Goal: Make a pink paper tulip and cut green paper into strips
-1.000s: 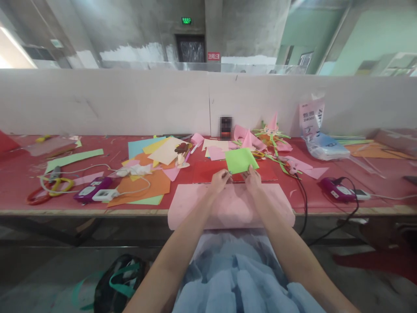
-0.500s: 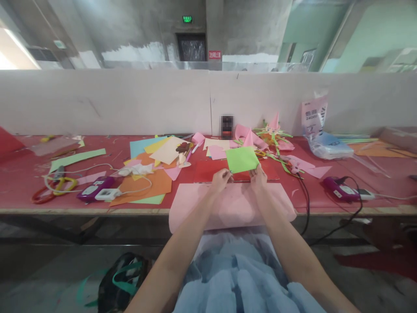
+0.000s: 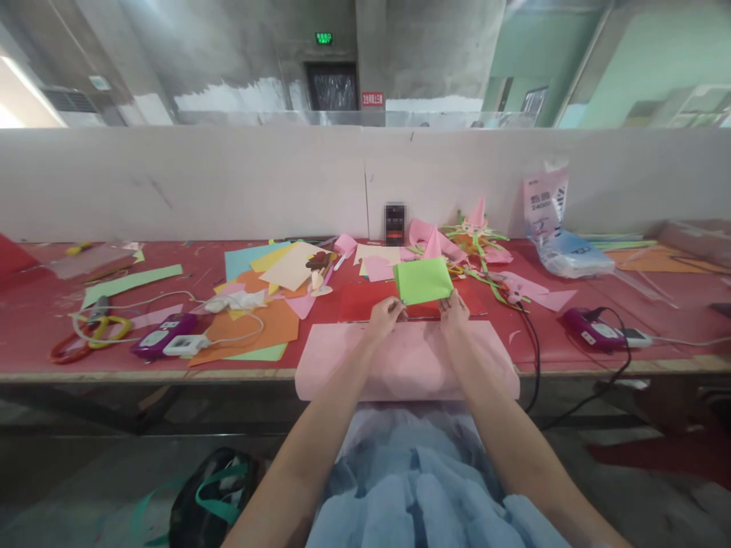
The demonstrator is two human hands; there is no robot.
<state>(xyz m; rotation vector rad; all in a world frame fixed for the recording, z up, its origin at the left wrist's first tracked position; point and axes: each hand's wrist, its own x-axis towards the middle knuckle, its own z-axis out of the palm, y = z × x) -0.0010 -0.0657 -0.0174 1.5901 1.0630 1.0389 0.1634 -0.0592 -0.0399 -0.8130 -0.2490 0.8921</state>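
A bright green sheet of paper [image 3: 423,281] is held up in front of me by its two lower corners. My left hand [image 3: 388,313] pinches the lower left corner, and my right hand [image 3: 454,308] grips the lower right one. The sheet's left edge looks slightly curled or doubled over. Beneath it lies a red sheet or board [image 3: 365,303]. My wrists are above a large pink sheet [image 3: 405,361] that droops over the table's front edge. Just behind the green paper stands a small pink paper cone [image 3: 432,243].
To the left are scissors [image 3: 97,327], a purple device with a white cable [image 3: 165,335] and overlapping coloured papers [image 3: 251,331]. At the right lie paper figures [image 3: 478,228], a plastic pack [image 3: 571,251] and another purple device [image 3: 594,329]. A white partition [image 3: 256,183] runs behind the table.
The green paper's left edge now shows a curl or fold, and its top edge slants differently. Both hands keep their hold in nearly the same place. The view has shifted slightly.
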